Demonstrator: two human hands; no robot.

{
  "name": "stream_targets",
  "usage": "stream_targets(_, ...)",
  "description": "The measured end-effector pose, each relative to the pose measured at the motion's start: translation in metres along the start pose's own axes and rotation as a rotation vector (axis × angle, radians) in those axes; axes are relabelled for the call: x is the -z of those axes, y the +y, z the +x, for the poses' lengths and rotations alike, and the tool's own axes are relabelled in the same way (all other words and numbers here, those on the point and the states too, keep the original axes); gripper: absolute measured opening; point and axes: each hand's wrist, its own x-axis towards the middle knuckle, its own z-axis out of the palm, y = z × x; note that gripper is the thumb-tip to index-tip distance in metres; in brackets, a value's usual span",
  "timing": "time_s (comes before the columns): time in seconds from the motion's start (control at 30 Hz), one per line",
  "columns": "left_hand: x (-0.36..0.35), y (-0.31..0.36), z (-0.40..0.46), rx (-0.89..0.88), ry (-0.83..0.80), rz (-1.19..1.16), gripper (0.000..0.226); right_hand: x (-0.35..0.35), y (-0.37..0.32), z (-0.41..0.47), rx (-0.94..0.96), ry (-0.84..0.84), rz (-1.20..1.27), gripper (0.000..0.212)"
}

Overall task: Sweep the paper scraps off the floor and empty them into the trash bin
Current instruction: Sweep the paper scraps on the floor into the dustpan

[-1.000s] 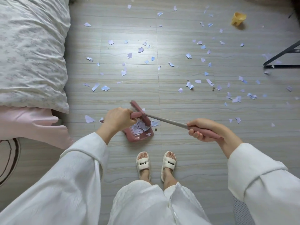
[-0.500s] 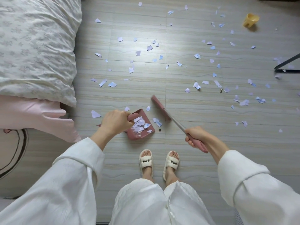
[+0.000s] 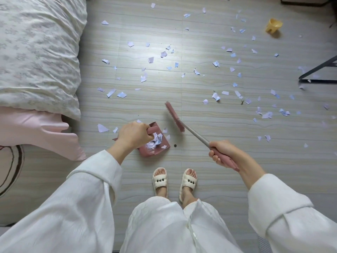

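The left hand [image 3: 134, 135] has its fingers wrapped round the handle of the pink dustpan [image 3: 156, 143], which rests on the floor holding a small heap of scraps. Just right, the broom head [image 3: 174, 116] angles away. The right hand [image 3: 221, 152] grips its handle; most paper scraps [image 3: 215, 96] lie beyond, forward and right.

We stand in a home bedroom: bed [image 3: 36, 57] with floral bedding at ten o'clock, slippers [image 3: 160, 181] on our feet.
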Motion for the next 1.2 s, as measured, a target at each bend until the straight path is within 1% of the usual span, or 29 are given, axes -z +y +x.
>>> stream_targets(0.1, 0.003, -0.004, -0.008, -0.005, -0.037, -0.002, 0.019, -0.011, 0.011, 0.007, 0.01, 0.072, -0.003, 0.018)
stream_targets(0.2, 0.003, -0.007, -0.016, -0.025, -0.06, 0.028, 0.026, -0.022, 0.023, 0.01, -0.016, 0.066, 0.029, 0.019)
stream_targets(0.3, 0.001, -0.011, -0.017, -0.018, -0.051, 0.018, 0.027, -0.032, 0.032, 0.008, -0.092, -0.048, 0.144, 0.024)
stream_targets(0.4, 0.003, -0.013, -0.013, -0.008, -0.043, 0.004, 0.028, -0.02, 0.028, 0.001, -0.146, -0.213, 0.367, 0.03)
stream_targets(0.47, 0.005, -0.013, -0.01, -0.008, -0.049, -0.013, 0.029, -0.008, 0.021, -0.004, -0.144, -0.245, 0.422, 0.029)
stream_targets(0.57, 0.006, -0.013, -0.008, -0.017, -0.043, -0.019, 0.026, -0.005, 0.012, -0.007, -0.102, -0.18, 0.26, 0.024)
stream_targets(0.67, 0.005, -0.016, -0.011, -0.01, -0.033, -0.006, 0.029, -0.016, 0.002, -0.004, -0.014, -0.077, 0.103, 0.016)
stream_targets(0.8, 0.004, -0.027, -0.02, 0.055, 0.011, -0.031, 0.03, -0.027, -0.013, 0.009, 0.056, 0.017, 0.008, 0.013)
stream_targets(0.9, 0.001, -0.038, -0.026, 0.11, 0.037, -0.023, 0.02, -0.034, -0.02, 0.023, 0.065, 0.038, -0.032, 0.012)
stream_targets(0.97, -0.002, -0.042, -0.029, 0.129, 0.059, -0.008, 0.018, -0.041, -0.017, 0.028, 0.045, 0.018, -0.105, 0.012)
stream_targets(1.03, -0.005, -0.045, -0.03, 0.128, 0.073, 0.007, 0.018, -0.048, -0.014, 0.028, -0.011, -0.056, -0.143, 0.014)
stream_targets(1.13, -0.003, -0.042, -0.023, 0.145, 0.044, -0.028, 0.022, -0.043, -0.02, 0.018, -0.118, -0.211, -0.077, 0.024)
stream_targets(1.2, 0.001, -0.039, -0.019, 0.163, 0.011, -0.058, 0.027, -0.033, -0.029, 0.007, -0.152, -0.257, -0.049, 0.028)
